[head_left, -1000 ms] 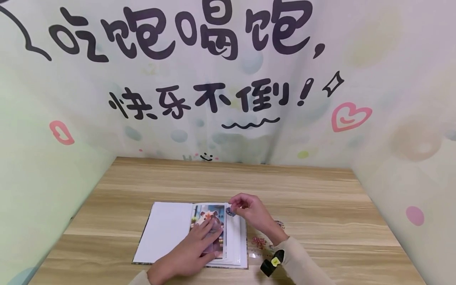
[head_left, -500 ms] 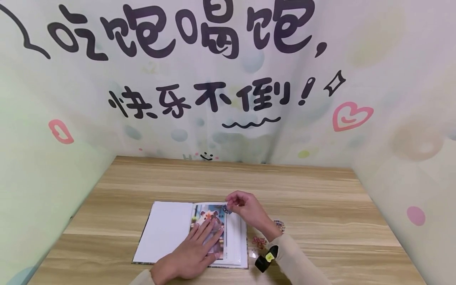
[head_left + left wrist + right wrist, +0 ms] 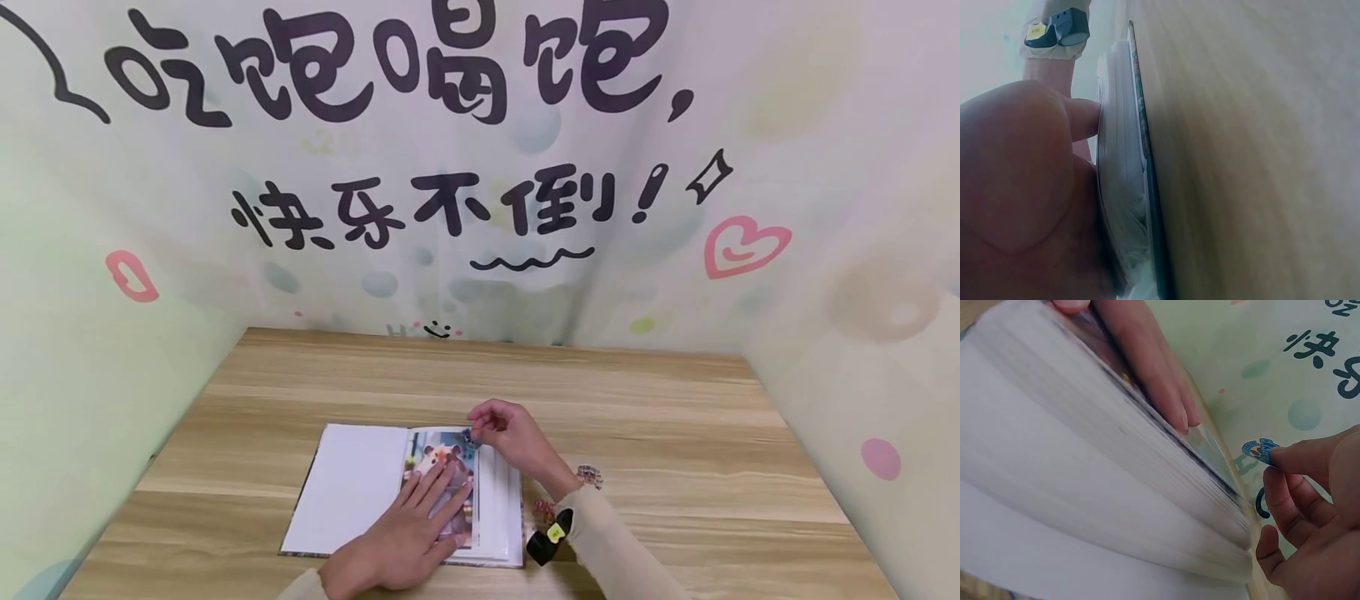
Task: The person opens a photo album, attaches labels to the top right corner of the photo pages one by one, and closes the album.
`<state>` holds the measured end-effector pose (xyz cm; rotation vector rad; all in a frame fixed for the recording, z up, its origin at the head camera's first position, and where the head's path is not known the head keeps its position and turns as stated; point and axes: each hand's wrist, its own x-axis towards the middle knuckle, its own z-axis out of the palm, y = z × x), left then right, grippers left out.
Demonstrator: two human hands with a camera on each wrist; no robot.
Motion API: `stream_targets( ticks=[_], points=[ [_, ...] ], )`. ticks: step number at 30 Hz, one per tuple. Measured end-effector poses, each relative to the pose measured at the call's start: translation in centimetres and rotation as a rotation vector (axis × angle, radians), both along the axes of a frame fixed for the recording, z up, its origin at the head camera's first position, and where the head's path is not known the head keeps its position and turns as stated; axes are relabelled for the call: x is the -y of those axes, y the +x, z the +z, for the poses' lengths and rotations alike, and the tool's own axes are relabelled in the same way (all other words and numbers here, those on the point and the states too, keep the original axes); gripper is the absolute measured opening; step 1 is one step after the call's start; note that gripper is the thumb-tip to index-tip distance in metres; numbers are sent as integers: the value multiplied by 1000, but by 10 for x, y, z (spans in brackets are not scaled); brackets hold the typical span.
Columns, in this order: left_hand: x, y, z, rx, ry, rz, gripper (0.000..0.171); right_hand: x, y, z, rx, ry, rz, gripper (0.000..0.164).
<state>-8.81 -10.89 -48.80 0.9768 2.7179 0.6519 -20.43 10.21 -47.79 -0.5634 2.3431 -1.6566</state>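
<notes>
An album lies on the table with its white inside cover to the left. Its top right-hand page shows a picture of a hamster-like animal. My left hand rests on that picture, palm down with fingers spread, covering its lower part. Between thumb and forefinger my right hand pinches a small blue sticker with lettering. In the head view the sticker overlaps the picture's upper right corner; in the right wrist view it shows beyond the stack of page edges.
A round patterned sticker lies on the wooden table right of the right wrist. A red sticker is partly hidden by the black wrist camera. Behind the table hangs a printed cloth.
My right hand has moved left with the sticker, from beside the picture to over its upper right corner. The left hand has stayed on the picture.
</notes>
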Motion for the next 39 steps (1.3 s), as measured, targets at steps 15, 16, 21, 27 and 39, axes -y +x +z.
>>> stream_targets(
  ticks=[15,16,21,27,39],
  points=[
    [0,-1,3,14,-38,3,64,8,-6,-7,28,19,3,22],
    [0,-1,1,18,-25,3,65,8,-6,-7,22,20,5,22],
    [1,-2,-12,11,-4,13,66,10,-6,-8,-4,27,11,22],
    [1,-4,-19,-11,-15,16,67,13,-6,-9,-13,47,2,22],
    [2,-4,-18,-29,-17,6,66,13,-5,-12,-32,66,5,22]
  ],
)
